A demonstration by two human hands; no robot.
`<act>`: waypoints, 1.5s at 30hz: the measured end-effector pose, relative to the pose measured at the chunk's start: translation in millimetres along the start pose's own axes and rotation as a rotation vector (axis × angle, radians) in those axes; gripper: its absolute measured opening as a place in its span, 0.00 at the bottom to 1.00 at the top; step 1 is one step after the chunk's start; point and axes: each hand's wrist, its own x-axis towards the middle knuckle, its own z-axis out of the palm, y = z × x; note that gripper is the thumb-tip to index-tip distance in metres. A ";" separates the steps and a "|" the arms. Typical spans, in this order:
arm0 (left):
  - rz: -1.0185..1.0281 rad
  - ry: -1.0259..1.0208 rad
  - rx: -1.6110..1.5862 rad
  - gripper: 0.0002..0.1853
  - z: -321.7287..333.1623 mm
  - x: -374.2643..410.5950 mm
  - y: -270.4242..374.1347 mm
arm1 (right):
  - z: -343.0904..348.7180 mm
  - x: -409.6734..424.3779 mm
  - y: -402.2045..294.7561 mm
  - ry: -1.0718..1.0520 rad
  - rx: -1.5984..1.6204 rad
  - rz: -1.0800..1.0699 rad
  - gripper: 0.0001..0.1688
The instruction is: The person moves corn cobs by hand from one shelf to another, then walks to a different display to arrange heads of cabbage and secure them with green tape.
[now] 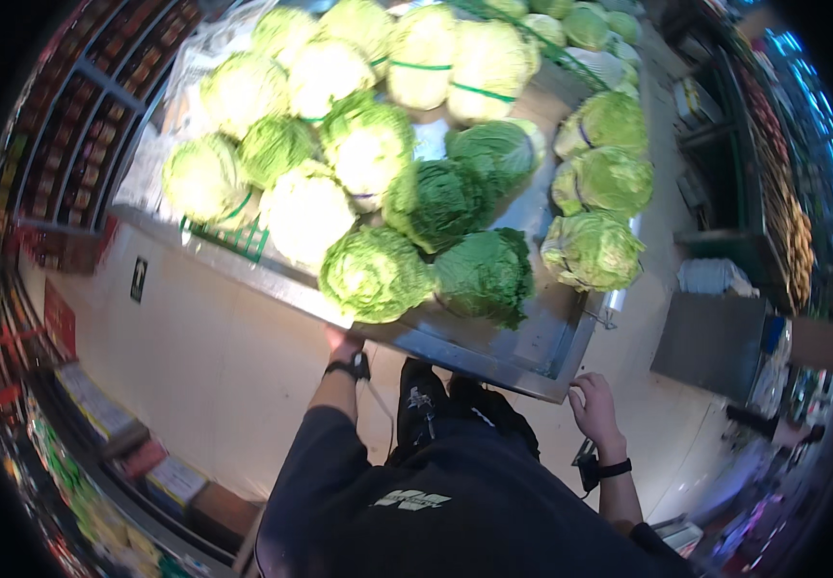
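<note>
A metal display table [488,361] heaped with Chinese cabbages stands before me. My left hand [344,342] meets its front rim, below a leafy green cabbage [375,274]; the fingertips are hidden there. Just off the table's front right corner is my right hand [595,404], fingers loosely curled and apart, with nothing in it. A darker cabbage [485,276] lies near the front edge, and another dark green one [438,202] rests behind it. Three banded cabbages line the right side, the nearest [593,249] close to the corner. Paler cabbages with green bands [485,68] sit at the back.
Left of the table, shelves [76,144] hold packed goods. A green plastic grid [232,238] shows under the cabbages at the left. On the right are a grey box-like surface [709,343] and a produce rack [763,144]. Boxes [178,480] line the lower left.
</note>
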 end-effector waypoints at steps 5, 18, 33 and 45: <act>0.113 0.043 0.022 0.46 -48.0 -79.4 30.6 | 10.6 -7.1 9.8 -0.004 0.034 0.007 0.07; 0.223 0.188 -0.077 0.18 -208.4 -120.8 112.3 | 2.4 53.2 16.0 0.378 0.181 0.091 0.04; 0.377 0.425 0.087 0.12 -110.0 -184.8 107.8 | -18.7 114.7 69.0 0.726 0.338 0.348 0.13; 0.337 0.253 0.289 0.11 -9.3 -192.6 161.0 | -12.4 184.2 139.6 0.695 0.539 0.460 0.22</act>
